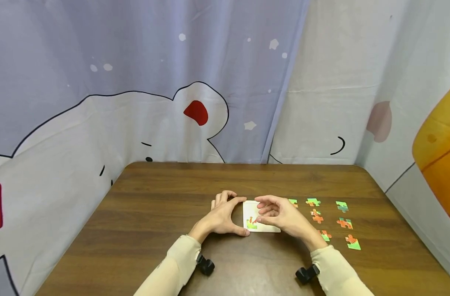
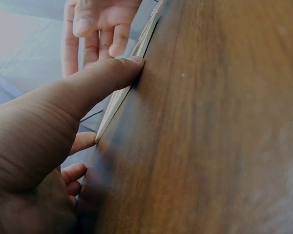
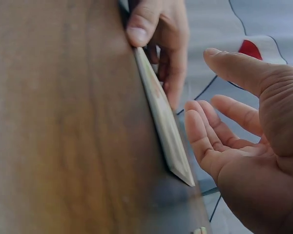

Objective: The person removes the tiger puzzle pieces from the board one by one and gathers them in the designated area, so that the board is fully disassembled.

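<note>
A white square puzzle board (image 1: pixel 267 228) lies flat on the table, with green and orange jigsaw pieces (image 1: pixel 251 225) at its near-left corner. My left hand (image 1: pixel 222 216) holds the board along its left side, thumb at the near corner and index finger at the far corner. Over the board's right part hovers my right hand (image 1: pixel 284 216), its fingers loosely bent and apart from the thumb. The right wrist view shows nothing between the fingers of that right hand (image 3: pixel 249 126). Part of the board is hidden beneath it.
Several loose jigsaw pieces lie right of the board, among them a green one (image 1: pixel 342 206), an orange one (image 1: pixel 345 223) and an orange-green one (image 1: pixel 353 242). The brown wooden table (image 1: pixel 165 197) ends at a printed curtain (image 1: pixel 143 123) behind.
</note>
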The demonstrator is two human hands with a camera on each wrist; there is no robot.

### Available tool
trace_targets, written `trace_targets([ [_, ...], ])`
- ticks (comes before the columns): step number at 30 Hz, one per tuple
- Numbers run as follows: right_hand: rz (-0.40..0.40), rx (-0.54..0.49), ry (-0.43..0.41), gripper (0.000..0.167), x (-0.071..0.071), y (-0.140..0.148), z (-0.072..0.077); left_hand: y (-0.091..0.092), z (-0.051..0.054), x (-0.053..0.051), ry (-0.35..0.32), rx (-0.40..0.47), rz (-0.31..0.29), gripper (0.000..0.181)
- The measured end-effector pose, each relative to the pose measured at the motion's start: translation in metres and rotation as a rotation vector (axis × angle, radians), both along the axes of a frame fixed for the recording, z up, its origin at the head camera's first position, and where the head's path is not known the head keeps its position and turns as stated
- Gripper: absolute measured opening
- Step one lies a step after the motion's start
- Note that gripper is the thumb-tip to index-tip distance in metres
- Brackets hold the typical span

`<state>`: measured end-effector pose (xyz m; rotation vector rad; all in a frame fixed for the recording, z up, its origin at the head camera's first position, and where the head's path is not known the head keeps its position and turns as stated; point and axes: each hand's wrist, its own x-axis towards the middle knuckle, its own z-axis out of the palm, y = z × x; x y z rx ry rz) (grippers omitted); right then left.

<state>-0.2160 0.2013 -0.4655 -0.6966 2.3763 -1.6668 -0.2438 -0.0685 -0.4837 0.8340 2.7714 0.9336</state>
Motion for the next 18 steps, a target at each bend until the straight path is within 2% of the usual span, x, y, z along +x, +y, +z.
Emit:
trace_targets([
  [6,0.012,0.043,0.011,0.057,-0.001,-0.004,-0.010,-0.001,-0.001,0.001,0.003,0.006,-0.008,0.107],
  [11,-0.004,0.152,0.045,0.053,-0.001,-0.006,-0.016,-0.001,-0.002,0.001,0.014,0.017,-0.011,0.107],
  [14,-0.020,0.236,0.085,0.052,0.000,-0.006,-0.015,-0.002,-0.007,-0.002,0.023,0.031,-0.010,0.107],
  [18,-0.017,0.303,0.145,0.051,0.001,-0.009,-0.014,-0.003,-0.020,-0.009,0.054,0.038,0.001,0.108],
])
